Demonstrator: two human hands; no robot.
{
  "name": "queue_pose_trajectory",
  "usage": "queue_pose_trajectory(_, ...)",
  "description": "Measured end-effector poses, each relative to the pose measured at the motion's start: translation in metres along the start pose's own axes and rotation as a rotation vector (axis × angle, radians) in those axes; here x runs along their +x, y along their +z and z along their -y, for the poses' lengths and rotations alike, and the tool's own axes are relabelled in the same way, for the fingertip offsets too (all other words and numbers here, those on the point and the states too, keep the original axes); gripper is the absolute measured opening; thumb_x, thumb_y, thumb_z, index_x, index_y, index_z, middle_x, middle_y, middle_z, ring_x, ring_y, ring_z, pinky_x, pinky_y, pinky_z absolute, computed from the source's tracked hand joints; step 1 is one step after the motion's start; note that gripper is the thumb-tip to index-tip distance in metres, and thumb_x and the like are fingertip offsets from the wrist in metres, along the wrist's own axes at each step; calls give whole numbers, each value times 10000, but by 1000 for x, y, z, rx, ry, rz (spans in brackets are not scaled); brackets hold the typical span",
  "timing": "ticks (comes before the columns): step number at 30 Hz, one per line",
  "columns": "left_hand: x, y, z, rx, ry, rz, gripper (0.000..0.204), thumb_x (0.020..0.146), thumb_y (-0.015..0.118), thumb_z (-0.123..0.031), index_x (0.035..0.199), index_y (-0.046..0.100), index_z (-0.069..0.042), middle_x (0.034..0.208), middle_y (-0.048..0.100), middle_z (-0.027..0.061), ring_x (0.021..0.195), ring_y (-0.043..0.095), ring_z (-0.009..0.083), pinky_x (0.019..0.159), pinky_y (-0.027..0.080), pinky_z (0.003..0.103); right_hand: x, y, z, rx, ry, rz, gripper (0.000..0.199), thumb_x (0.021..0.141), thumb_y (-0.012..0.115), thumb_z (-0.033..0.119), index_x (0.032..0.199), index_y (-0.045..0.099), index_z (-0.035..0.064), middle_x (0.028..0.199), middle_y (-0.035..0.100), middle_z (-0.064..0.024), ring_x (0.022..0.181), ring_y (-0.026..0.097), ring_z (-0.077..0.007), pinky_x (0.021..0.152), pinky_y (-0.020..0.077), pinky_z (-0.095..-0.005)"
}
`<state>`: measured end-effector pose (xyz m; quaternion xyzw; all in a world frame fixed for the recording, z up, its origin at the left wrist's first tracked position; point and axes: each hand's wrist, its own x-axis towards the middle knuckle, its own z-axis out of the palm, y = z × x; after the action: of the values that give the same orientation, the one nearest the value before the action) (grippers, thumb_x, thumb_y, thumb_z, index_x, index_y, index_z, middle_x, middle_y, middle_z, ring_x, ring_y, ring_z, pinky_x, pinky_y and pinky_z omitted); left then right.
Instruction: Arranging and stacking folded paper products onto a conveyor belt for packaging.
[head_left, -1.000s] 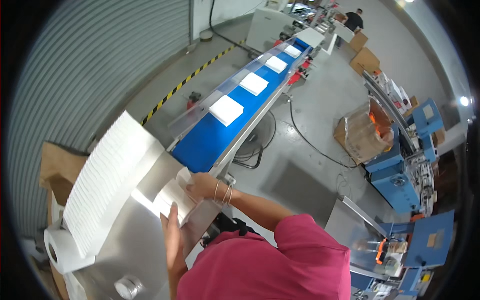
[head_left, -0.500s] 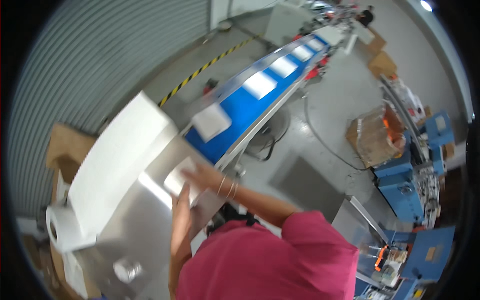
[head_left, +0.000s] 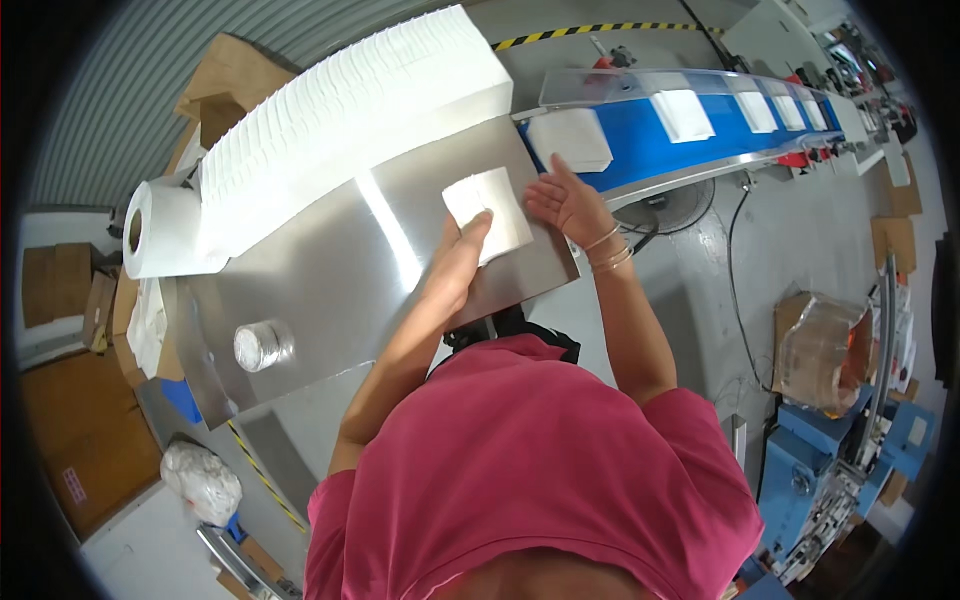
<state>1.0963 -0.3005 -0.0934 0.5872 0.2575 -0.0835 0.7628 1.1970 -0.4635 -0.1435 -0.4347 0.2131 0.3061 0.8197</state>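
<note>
My left hand (head_left: 462, 262) is closed on the near edge of a small stack of white folded paper sheets (head_left: 505, 205), its thumb lying on top. Under the stack is a shiny metal table (head_left: 330, 280); whether the stack touches it I cannot tell. Just right of the stack, my right hand (head_left: 568, 203) is open, fingers stretched out and holding nothing. Beyond that hand, another white stack (head_left: 570, 138) lies at the near end of a blue conveyor belt (head_left: 635, 150). A long row of upright white folded sheets (head_left: 365, 125) runs along the table's far side.
A white roll (head_left: 165, 228) stands at the row's left end. On the table's left part sits a clear-wrapped round roll (head_left: 258, 346). More white stacks (head_left: 683, 115) ride the belt behind a clear guard (head_left: 620, 87). Cardboard boxes (head_left: 830, 350) and blue machinery (head_left: 800, 460) stand right.
The whole view has turned. My right hand has come off the small stack and now is open to its right; my left hand keeps hold of the stack.
</note>
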Motion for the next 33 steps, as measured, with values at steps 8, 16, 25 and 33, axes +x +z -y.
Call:
queue_pose_trajectory(8,7,-3,2,93,-55,30,739,898,564,-333,1365,160,74,1332,386,246,1253,372,306,1029,302,363,-8,46,-41,-739,-387,43,553,790,659,429,1007,575,-73,864,629,-146,810,594,-194,705,464,-309)
queue_pose_trajectory(16,12,-4,10,-13,72,5,638,863,626,-317,1314,333,27,1216,500,192,1119,484,250,934,390,351,-32,44,-51,-1536,-779,-34,304,814,570,202,1000,514,-33,914,583,-296,865,570,-419,683,463,-481)
queue_pose_trajectory(25,9,-15,5,183,-35,13,457,832,484,-37,1275,403,39,1116,568,113,1029,526,195,910,394,313,36,-33,15,3,-582,-157,333,887,546,200,1175,506,37,1038,597,-102,914,618,-249,758,532,-386)
queue_pose_trajectory(33,22,-2,-9,924,267,123,521,832,469,-163,1300,375,46,1122,547,298,1054,521,438,899,426,396,17,-73,73,-613,-73,-243,513,874,570,437,920,586,-73,830,635,-173,694,646,-268,572,544,-295)
